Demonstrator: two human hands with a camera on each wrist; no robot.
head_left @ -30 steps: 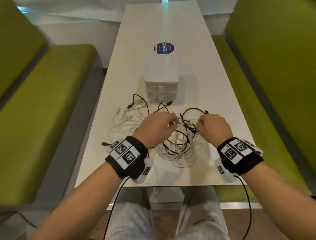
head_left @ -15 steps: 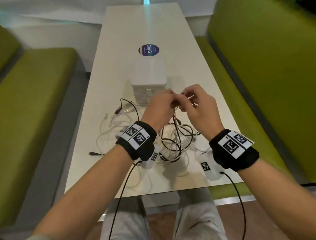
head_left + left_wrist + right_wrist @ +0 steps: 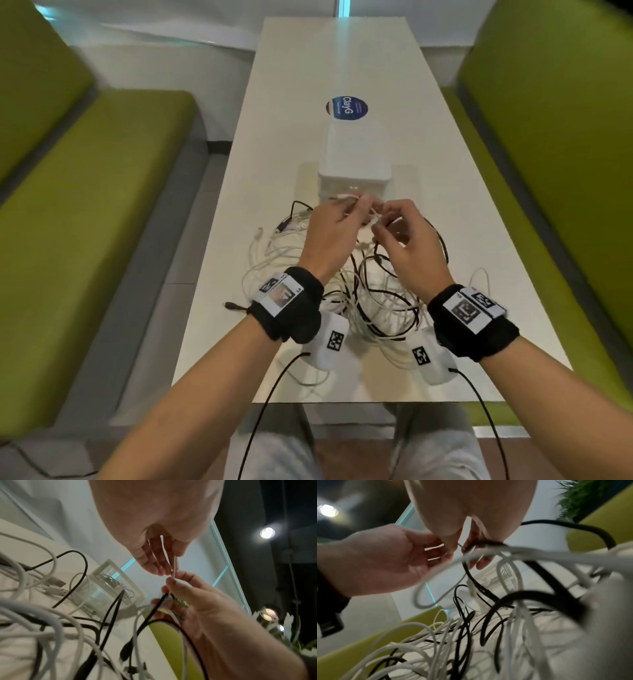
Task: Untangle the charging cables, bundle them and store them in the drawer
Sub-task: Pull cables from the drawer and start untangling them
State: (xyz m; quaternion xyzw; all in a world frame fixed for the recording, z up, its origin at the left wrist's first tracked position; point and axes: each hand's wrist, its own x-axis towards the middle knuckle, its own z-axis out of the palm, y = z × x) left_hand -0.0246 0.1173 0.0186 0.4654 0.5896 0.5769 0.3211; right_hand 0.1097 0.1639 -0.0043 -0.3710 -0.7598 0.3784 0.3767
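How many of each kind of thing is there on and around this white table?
Cable tangle: 1, black and white strands, too knotted to count
Drawer box: 1
Round sticker: 1
Hands: 2, left hand, right hand, both pinching cables
Green benches: 2, left bench, right bench
Total: 7

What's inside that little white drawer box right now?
Through the clear front of the drawer box, the left wrist view shows a few coiled cables already inside. How many, and what lies further back, is hidden. The head view shows only its opaque top.
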